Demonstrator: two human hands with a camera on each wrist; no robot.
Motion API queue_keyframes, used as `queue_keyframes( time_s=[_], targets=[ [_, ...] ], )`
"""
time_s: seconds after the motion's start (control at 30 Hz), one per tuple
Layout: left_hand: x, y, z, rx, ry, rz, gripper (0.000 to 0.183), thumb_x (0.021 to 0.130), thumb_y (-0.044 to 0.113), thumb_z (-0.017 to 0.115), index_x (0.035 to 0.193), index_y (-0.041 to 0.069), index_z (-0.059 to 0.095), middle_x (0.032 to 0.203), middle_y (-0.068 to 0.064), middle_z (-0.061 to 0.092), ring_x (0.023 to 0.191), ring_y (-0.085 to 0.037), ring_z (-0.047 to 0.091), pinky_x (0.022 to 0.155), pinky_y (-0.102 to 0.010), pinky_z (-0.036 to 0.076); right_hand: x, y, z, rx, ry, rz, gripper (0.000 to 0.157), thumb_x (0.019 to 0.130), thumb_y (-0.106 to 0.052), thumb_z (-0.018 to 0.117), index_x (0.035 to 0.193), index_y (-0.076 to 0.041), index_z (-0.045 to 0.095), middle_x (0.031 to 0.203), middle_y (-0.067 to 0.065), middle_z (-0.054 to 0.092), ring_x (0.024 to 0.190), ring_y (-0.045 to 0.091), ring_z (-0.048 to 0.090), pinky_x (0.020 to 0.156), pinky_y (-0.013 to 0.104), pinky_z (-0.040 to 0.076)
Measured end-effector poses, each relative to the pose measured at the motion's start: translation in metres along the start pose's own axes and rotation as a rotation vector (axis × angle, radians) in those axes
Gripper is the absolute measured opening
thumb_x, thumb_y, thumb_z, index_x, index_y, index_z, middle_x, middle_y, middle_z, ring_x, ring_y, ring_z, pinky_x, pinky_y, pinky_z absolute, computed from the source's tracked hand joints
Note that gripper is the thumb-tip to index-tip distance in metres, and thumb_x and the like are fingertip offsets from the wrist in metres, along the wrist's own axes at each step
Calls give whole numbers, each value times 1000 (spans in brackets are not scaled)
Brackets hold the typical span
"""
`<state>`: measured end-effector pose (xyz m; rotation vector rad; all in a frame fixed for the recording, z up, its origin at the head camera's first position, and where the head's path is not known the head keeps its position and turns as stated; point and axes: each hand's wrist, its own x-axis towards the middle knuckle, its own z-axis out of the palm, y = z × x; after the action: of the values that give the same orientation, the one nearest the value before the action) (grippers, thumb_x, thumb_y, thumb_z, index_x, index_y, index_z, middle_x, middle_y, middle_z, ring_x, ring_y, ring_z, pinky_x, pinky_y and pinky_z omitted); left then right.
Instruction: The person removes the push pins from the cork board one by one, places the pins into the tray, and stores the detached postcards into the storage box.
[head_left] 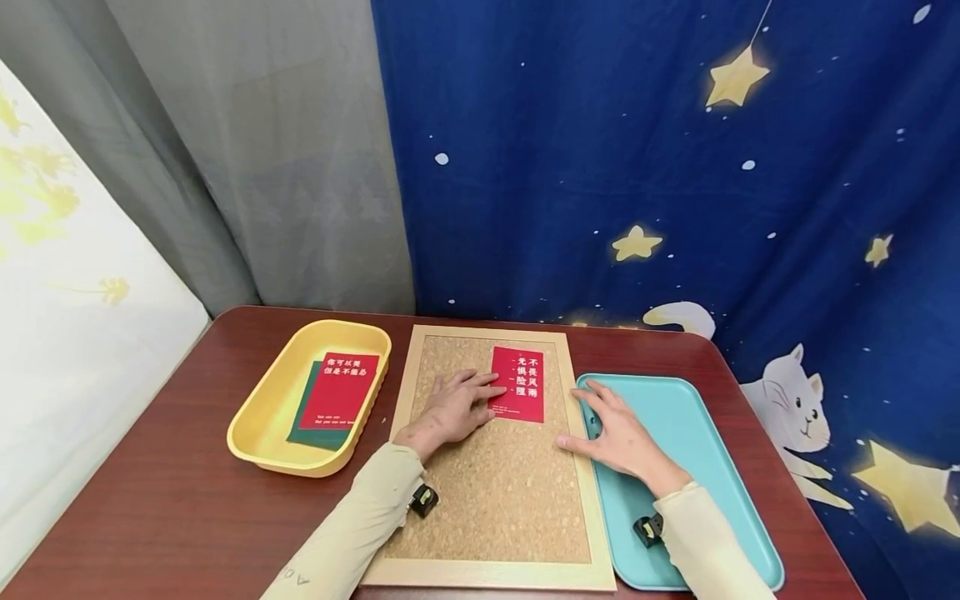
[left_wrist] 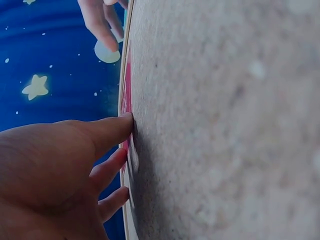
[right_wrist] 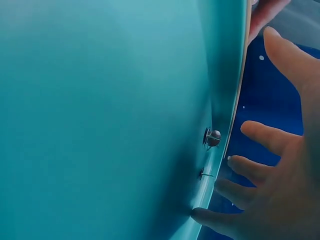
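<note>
A red card (head_left: 517, 385) with white characters lies on the upper right part of a wood-framed cork board (head_left: 517, 492). My left hand (head_left: 457, 406) rests over the board, its fingers touching the card's left edge. In the left wrist view, the left thumb (left_wrist: 112, 128) and fingers meet the red strip of the card. Above the left rim of a blue-green tray (head_left: 660, 408), my right hand (head_left: 618, 433) is spread with nothing in it. Two small dark thumbtacks (right_wrist: 213, 138) are by the tray's wall in the right wrist view, near the right fingers.
Left of the board stands a yellow basket (head_left: 258, 417). Inside it, a red card (head_left: 341, 392) overlaps a green card (head_left: 303, 425). All of this is on a dark reddish wooden table (head_left: 165, 467), with grey and blue curtains (head_left: 525, 208) hanging behind.
</note>
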<state>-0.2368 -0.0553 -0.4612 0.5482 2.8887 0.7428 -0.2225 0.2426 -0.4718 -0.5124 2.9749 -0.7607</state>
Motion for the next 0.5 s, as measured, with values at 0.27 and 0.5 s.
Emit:
queue_keyframes(
  time_s=[0.27, 0.5],
  targets=[
    [0, 1, -1, -5, -6, -4, 44, 95, 27, 66, 139, 29, 59, 156, 5, 44, 150, -31, 29, 120, -70, 9, -3, -1, 3, -8, -62, 22, 105, 70, -75, 71, 153, -21, 38, 163, 12, 29, 147, 39, 31, 111, 67, 34],
    [0, 0, -1, -1, -11, -10, 45, 95, 25, 66, 139, 28, 59, 156, 4, 44, 150, -30, 30, 119, -71, 10, -2, -3, 8, -51, -81, -10, 109, 69, -74, 73, 154, -17, 36, 162, 14, 31, 148, 38, 30, 117, 69, 21]
  ],
)
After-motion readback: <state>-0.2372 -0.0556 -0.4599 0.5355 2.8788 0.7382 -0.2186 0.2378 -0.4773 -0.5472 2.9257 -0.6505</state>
